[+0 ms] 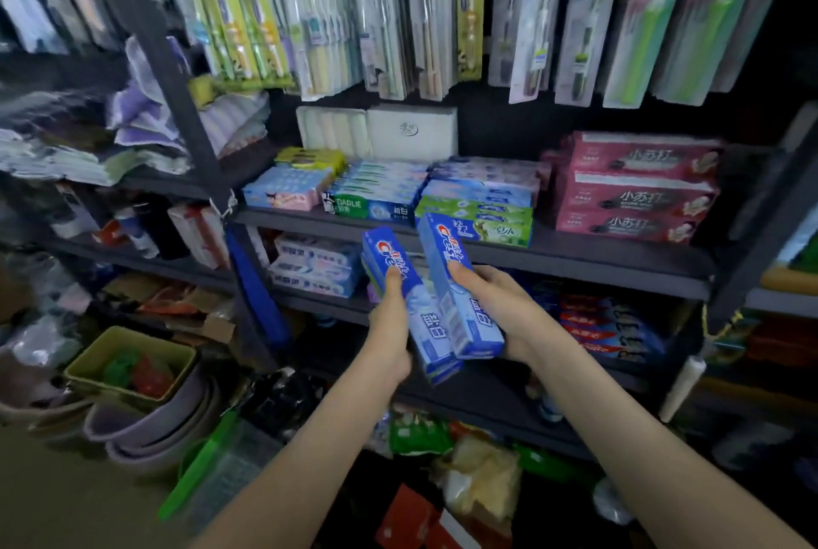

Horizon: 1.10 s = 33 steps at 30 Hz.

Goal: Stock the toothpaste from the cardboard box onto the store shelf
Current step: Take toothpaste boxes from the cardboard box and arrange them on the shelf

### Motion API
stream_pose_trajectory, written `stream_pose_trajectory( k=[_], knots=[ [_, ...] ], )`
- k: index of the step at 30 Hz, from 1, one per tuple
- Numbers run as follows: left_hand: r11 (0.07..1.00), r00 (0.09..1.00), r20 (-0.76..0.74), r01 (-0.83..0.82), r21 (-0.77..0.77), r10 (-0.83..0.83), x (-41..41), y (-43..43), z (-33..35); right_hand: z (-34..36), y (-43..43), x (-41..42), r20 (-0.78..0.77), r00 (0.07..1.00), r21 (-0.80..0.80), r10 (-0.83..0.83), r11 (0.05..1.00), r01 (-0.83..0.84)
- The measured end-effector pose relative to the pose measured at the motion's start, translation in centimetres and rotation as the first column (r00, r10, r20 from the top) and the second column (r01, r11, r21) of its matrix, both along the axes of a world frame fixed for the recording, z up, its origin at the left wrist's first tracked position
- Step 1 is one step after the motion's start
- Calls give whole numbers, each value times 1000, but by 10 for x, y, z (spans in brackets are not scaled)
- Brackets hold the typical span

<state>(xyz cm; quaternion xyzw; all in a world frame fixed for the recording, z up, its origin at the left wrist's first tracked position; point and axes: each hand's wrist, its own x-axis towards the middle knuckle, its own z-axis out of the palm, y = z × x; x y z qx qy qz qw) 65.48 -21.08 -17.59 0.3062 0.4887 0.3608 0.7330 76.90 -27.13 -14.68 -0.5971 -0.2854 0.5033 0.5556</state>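
Observation:
I hold blue toothpaste boxes in both hands in front of the dark store shelf (575, 254). My left hand (391, 327) grips a small stack of blue toothpaste boxes (418, 305), thumb on the top face. My right hand (495, 305) grips one more blue toothpaste box (460, 282) just to the right, its far end close to the shelf edge. Both point up and away towards the shelf. The shelf holds green and blue toothpaste boxes (476, 212) right behind them. The cardboard box is not in view.
Pink toothpaste boxes (633, 189) are stacked at the shelf's right, Darlie boxes (376, 194) at its left. Toothbrush packs (389, 17) hang above. A lower shelf holds more toothpaste (314, 265). Purple basins (150, 424) and a yellow-green basket (128, 353) stand on the floor at the left.

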Motion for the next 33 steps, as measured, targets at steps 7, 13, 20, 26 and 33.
stream_pose_trajectory(
  k=[7, 13, 20, 26, 33],
  knots=[
    [997, 997, 67, -41, -71, 46, 3, 66, 20, 0, -2, 39, 127, 990, -4, -60, 998, 61],
    [999, 993, 115, -33, 6, 32, 8, 93, 46, 19, -6, 75, 466, 883, 52, -61, 998, 42],
    [999, 982, 186, -25, 43, 17, 16, 126, 68, 45, 89, 116, 905, 421, 48, -54, 999, 24],
    [1000, 974, 228, -9, 2, 8, 28, 170, 59, 35, 176, 141, 985, 165, -72, 48, 988, 140],
    [999, 969, 246, -13, 49, 0, 35, 200, 46, 7, 206, 161, 989, 101, -130, 107, 957, 260]
  ],
)
